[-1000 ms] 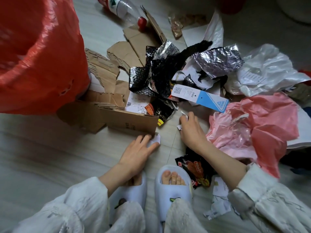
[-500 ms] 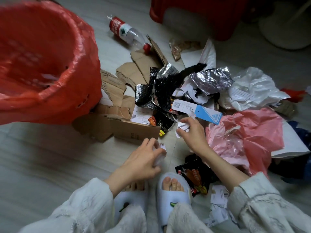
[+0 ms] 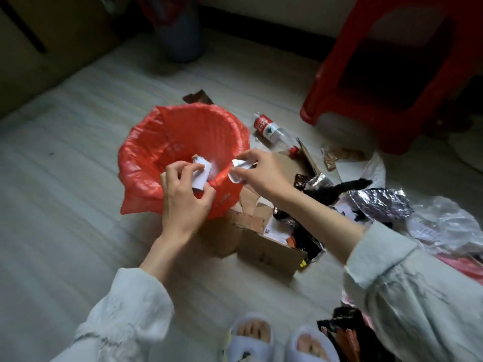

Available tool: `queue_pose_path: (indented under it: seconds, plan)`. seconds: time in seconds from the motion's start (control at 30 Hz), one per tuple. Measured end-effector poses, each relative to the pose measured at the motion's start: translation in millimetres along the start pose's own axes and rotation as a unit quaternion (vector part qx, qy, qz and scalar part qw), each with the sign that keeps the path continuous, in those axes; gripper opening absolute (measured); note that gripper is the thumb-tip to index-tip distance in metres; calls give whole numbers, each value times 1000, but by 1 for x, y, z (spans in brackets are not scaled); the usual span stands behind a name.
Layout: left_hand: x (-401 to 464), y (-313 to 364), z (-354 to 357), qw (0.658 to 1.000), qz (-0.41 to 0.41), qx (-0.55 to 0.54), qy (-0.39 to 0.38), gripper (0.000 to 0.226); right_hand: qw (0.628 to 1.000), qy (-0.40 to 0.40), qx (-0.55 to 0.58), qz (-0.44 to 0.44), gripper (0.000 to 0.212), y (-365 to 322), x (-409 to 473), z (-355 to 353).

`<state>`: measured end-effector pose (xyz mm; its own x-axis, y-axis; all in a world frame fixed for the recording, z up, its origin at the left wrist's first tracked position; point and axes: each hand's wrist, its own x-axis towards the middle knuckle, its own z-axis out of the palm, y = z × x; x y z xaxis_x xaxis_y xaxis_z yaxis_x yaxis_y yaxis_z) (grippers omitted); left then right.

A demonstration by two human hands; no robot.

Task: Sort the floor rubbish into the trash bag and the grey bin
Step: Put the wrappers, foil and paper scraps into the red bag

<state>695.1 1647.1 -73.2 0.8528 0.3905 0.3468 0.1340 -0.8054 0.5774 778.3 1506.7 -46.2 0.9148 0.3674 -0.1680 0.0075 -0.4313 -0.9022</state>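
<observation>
Both hands (image 3: 222, 184) now over bag rim (image 3: 224, 178)

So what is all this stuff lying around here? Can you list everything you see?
red plastic trash bag: one, red, lining a basket on the floor, left of the pile
white paper scraps: two, white, one in the left hand, one in the right, both by the bag's near rim
clear plastic bottle with red label: one, lying right of the bag
brown cardboard pieces: several, beside the bag
crumpled silver foil wrapper: one, in the right pile
red plastic stool: one, top right
grey bin: one, far back
pale slippers: two, bottom edge
left hand: fingers pinching paper
right hand: fingers pinching paper
</observation>
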Motion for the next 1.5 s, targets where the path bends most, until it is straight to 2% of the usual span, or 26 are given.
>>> queue_pose_path:
  seconds: [0.1, 0.2, 0.33, 0.43, 0.5, 0.6, 0.67, 0.77, 0.83, 0.9, 1.0, 1.1, 1.17, 1.23, 1.33, 1.43, 1.5]
  plan:
    - [16, -22, -4, 998, -53, 19, -40, 43, 998, -38, 44, 27, 53, -19, 22, 21]
    - [22, -29, -3, 995, -52, 13, -82, 51, 989, -64, 121, 61, 61, -21, 27, 26]
    - [15, -19, 1, 999, -7, -17, -38, 36, 989, -56, 117, 73, 42, -8, 13, 3]
    - [-5, -2, 12, 999, 30, -16, 1, 33, 991, -37, 96, 87, 27, 18, -7, -25]
    - [-24, 11, 28, 997, 71, -12, -25, 32, 990, -13, 74, 117, 22, 46, -21, -45]
    - [-57, 25, 59, 983, 120, -24, -137, 33, 981, 32, 53, 184, 19, 98, -39, -67]
    - [-76, 30, 87, 964, 153, -25, -215, 31, 972, 55, 6, 229, 20, 141, -50, -76]
    - [-86, 37, 121, 941, 169, -29, -290, 35, 953, 57, -164, 249, 24, 196, -70, -74]
    - [-77, 36, 142, 937, 160, -34, -307, 33, 943, 38, -261, 205, 33, 222, -81, -61]
    - [-60, 33, 159, 938, 135, -28, -318, 32, 930, 25, -346, 120, 49, 236, -87, -48]
    - [-33, 27, 192, 930, 117, 33, -347, 46, 891, 36, -450, 49, 72, 259, -85, -39]
    - [-23, 25, 220, 906, 48, 77, -414, 72, 884, 64, -457, 79, 80, 270, -71, -41]
    - [-24, 29, 233, 895, -57, 38, -440, 84, 885, 62, -451, 96, 80, 270, -58, -45]
    - [-28, 35, 241, 897, -162, -25, -411, 78, 884, 33, -458, 94, 74, 267, -44, -48]
    - [-29, 41, 239, 913, -201, -39, -351, 56, 907, 33, -408, 101, 53, 263, -33, -50]
    - [-19, 40, 228, 930, -214, -71, -289, 53, 948, 124, -276, 99, 40, 256, -35, -52]
    - [-10, 36, 216, 946, -200, -94, -237, 56, 956, 192, -183, 123, 32, 248, -37, -56]
